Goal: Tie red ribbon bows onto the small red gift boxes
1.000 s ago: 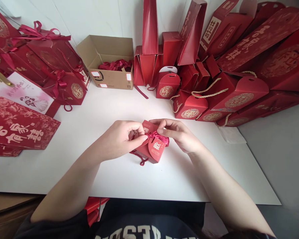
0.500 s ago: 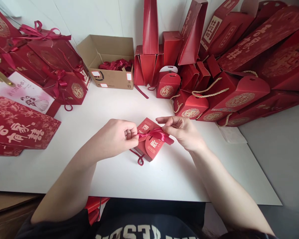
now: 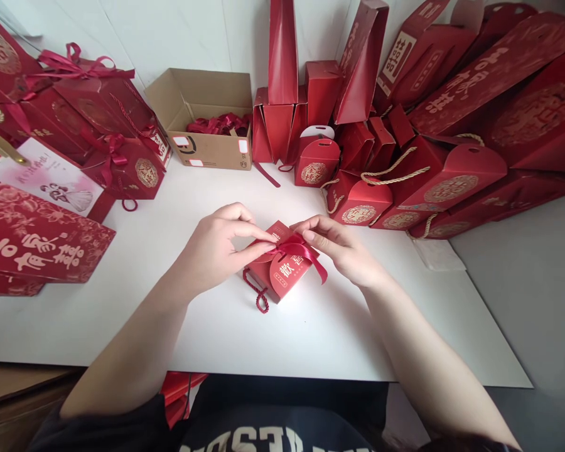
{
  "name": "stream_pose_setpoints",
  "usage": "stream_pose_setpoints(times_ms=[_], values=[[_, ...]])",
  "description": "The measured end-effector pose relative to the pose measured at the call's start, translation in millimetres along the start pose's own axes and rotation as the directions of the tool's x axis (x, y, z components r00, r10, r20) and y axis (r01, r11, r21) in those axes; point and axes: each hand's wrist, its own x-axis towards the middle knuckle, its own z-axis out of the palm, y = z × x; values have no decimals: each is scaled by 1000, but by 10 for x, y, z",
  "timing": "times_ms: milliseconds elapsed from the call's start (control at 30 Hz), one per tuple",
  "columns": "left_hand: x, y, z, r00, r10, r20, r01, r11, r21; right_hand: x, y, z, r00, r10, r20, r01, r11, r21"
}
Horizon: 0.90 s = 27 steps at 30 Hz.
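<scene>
A small red gift box [image 3: 282, 276] with gold characters lies tilted on the white table between my hands. A shiny dark-pink ribbon [image 3: 294, 248] crosses its top in a bow, one tail hanging over the right side. My left hand [image 3: 228, 245] pinches the ribbon at the bow's left side between thumb and fingertips. At the right of the bow, my right hand [image 3: 336, 245] has its thumb and bent fingers closed on the ribbon, the fingertips partly behind it. A twisted red cord [image 3: 261, 300] trails from the box's left side onto the table.
An open cardboard box [image 3: 211, 150] with ribbons stands at the back. Red gift boxes with rope handles [image 3: 452, 169] are piled at the right. More boxes and bags [image 3: 37, 232] crowd the left. The white table's front edge [image 3: 282, 376] runs near my body.
Both hands have moved inward toward the bow's middle. My left fingers have straightened into a pinch near the knot. The box has turned slightly, and the right ribbon tail now hangs lower.
</scene>
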Motion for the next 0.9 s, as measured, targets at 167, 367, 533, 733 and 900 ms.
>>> stream_pose_setpoints(times_ms=[167, 367, 533, 733, 900], values=[[-19, 44, -62, 989, 62, 134, -43, 989, -143, 0, 20, 13, 1000, -27, -2, 27, 999, -43], [-17, 104, -82, 878, 244, 411, -154, 959, -239, 10, 71, 18, 991, -131, 22, 133, 974, -183], [-15, 63, -242, 885, 187, 427, -101, 971, -216, -6, 58, 38, 985, -170, -15, 162, 959, -234], [15, -24, -312, 935, 20, 354, -11, 1000, -26, -115, -89, 55, 852, -497, 164, 512, 725, -461], [34, -4, -200, 921, 59, 385, -45, 998, -47, -169, -134, 148, 765, -496, 412, 642, 531, -553]])
